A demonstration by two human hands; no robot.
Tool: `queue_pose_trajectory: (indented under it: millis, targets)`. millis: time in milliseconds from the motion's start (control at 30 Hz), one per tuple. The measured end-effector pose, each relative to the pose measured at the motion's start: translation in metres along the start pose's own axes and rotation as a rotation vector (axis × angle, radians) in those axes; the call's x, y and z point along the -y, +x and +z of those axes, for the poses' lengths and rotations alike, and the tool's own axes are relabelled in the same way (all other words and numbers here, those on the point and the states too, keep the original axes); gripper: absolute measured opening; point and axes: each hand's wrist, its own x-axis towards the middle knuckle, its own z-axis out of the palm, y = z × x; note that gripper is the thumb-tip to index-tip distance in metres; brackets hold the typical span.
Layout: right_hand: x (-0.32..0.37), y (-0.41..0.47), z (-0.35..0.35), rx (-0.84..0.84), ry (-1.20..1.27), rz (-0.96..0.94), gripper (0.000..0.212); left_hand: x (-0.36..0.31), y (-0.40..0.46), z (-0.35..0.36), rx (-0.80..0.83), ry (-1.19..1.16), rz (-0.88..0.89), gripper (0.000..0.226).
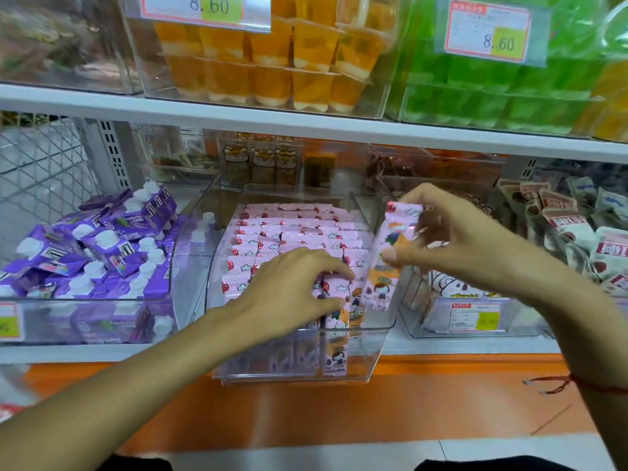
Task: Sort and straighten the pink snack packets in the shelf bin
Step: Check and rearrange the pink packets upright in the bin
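Observation:
A clear plastic shelf bin (380,329) stands in the middle of the lower shelf, filled with rows of upright pink snack packets (289,232). My left hand (289,290) reaches into the front right of the bin, thumb and fingers curled round the tops of the front packets (334,334). My right hand (452,239) hovers over the bin's right wall and pinches one pink packet (390,256) at its top and middle, holding it upright above the others.
A bin of purple spouted pouches (102,253) stands to the left. A bin with white and brown packets (574,232) and a price tag (475,316) stands to the right. Above, jelly cups (272,73) fill clear bins. An orange ledge (407,396) runs in front.

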Motion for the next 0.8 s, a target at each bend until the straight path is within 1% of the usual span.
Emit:
queue_pose_trajectory:
  millis: [33, 100, 200, 300, 367, 433, 500, 567, 600, 667, 700, 733, 800]
  targets:
    - [0.0, 0.0, 0.004, 0.028, -0.107, -0.031, 0.035, 0.0, 0.001, 0.0, -0.033, 0.035, -0.006, 0.037]
    - [-0.004, 0.0, 0.016, 0.049, -0.36, -0.074, 0.037, -0.001, 0.001, -0.001, -0.079, 0.07, -0.036, 0.042]
    - [-0.012, 0.002, 0.034, 0.007, -0.733, -0.103, 0.038, 0.002, 0.001, -0.001, -0.103, 0.113, -0.042, 0.039]
    - [-0.02, 0.001, 0.047, -0.033, -0.91, -0.093, 0.031, 0.003, -0.001, 0.0, -0.097, 0.103, -0.041, 0.037]
    - [-0.023, -0.002, 0.057, -0.013, -0.992, -0.084, 0.028, 0.003, -0.002, 0.001, -0.093, 0.106, -0.031, 0.038]
    - [-0.025, -0.005, 0.066, 0.036, -1.028, -0.059, 0.028, 0.0, -0.004, -0.002, -0.12, 0.09, -0.019, 0.038]
    - [-0.026, -0.006, 0.067, 0.059, -1.012, -0.044, 0.03, -0.001, -0.009, -0.012, -0.206, 0.08, -0.034, 0.032]
    - [-0.025, -0.009, 0.061, 0.082, -0.871, -0.011, 0.041, 0.003, -0.017, -0.029, -0.326, 0.131, -0.079, 0.024]
    - [-0.023, -0.01, 0.057, 0.07, -0.749, 0.009, 0.048, 0.008, -0.021, -0.039, -0.364, 0.176, -0.108, 0.023]
    - [-0.019, -0.01, 0.049, -0.077, -0.574, 0.014, 0.051, 0.018, -0.03, -0.057, -0.389, 0.251, -0.179, 0.029]
    - [-0.019, -0.008, 0.046, -0.156, -0.562, 0.04, 0.048, 0.02, -0.034, -0.063, -0.393, 0.256, -0.207, 0.032]
    - [-0.02, -0.004, 0.044, -0.192, -0.583, 0.096, 0.046, 0.021, -0.036, -0.067, -0.404, 0.254, -0.213, 0.033]
    - [-0.024, 0.006, 0.043, -0.138, -0.653, 0.236, 0.042, 0.016, -0.036, -0.071, -0.435, 0.267, -0.184, 0.035]
